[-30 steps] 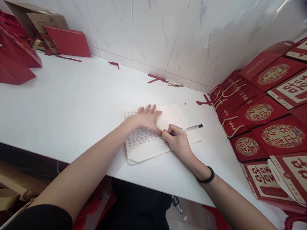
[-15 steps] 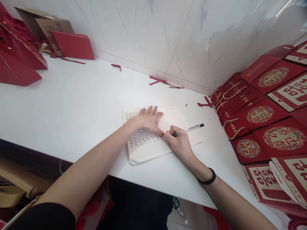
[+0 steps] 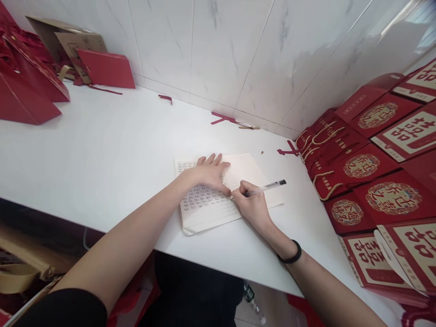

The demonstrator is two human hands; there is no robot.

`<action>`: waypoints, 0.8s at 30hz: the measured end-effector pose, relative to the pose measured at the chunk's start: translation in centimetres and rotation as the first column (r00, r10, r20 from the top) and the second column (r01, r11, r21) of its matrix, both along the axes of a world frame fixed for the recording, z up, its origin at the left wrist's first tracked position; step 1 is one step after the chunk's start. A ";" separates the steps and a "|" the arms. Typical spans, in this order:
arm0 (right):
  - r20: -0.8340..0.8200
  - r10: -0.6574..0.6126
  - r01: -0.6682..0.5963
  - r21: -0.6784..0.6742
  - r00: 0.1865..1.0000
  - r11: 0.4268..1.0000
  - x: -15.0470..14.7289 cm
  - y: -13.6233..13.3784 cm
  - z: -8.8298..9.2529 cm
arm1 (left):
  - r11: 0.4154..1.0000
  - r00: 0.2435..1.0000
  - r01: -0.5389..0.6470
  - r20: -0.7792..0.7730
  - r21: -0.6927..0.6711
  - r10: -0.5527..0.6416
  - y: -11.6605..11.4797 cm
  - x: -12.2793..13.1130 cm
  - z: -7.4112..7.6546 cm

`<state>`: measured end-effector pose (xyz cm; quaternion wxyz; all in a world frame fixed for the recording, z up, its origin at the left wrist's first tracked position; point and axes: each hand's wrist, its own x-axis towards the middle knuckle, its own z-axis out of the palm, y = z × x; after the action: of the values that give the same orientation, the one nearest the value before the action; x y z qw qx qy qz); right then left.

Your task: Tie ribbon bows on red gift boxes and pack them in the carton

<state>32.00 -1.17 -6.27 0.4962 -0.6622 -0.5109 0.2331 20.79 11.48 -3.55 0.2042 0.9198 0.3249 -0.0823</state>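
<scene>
A lined notebook [image 3: 211, 218] lies on the white table, its page carrying rows of small handwritten characters. My left hand [image 3: 211, 175] rests flat across the page with fingers spread, covering part of the writing. Held in my right hand [image 3: 252, 202] is a clear pen [image 3: 269, 186] with a black cap end, which points up to the right. The pen's tip meets the page near my left thumb, just right of the written rows. A black band [image 3: 292, 254] circles my right wrist.
Red gift bags and boxes [image 3: 361, 165] are stacked along the table's right side. At the back left are a red box [image 3: 107, 68], a cardboard box [image 3: 80, 45] and red bags [image 3: 27, 91]. Ribbon scraps [image 3: 223, 118] lie by the tiled wall. A bottle [image 3: 252, 297] is below the table.
The view has shifted slightly, so the stacked boxes appear a little further left. My left hand stays spread on the page, and my right hand still grips the pen at nearly the same spot.
</scene>
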 end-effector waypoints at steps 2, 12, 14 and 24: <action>-0.093 -0.039 0.038 -0.014 0.995 0.999 0.1 0.1 0.2 | 1.000 1.000 -0.002 0.018 -0.005 0.002 0.0 -0.1 0.0; -0.611 -0.234 0.323 0.037 0.756 0.946 5.0 1.1 0.5 | 0.892 0.769 -0.389 0.450 -0.232 0.453 3.6 -2.1 -0.5; -0.588 -0.247 0.292 -0.019 0.770 0.956 5.5 1.2 0.1 | 0.751 0.551 -0.618 0.552 -0.235 0.626 5.8 -3.6 -0.8; -0.449 -0.186 0.171 -0.074 0.874 0.983 6.7 1.4 -3.4 | 0.091 -0.075 -0.981 0.762 -0.174 0.643 12.7 -18.4 -0.7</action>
<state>38.71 0.23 -9.66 0.6103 -0.6415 -0.3141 0.3425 2.43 24.19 -4.27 0.0919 0.4600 0.7348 0.4899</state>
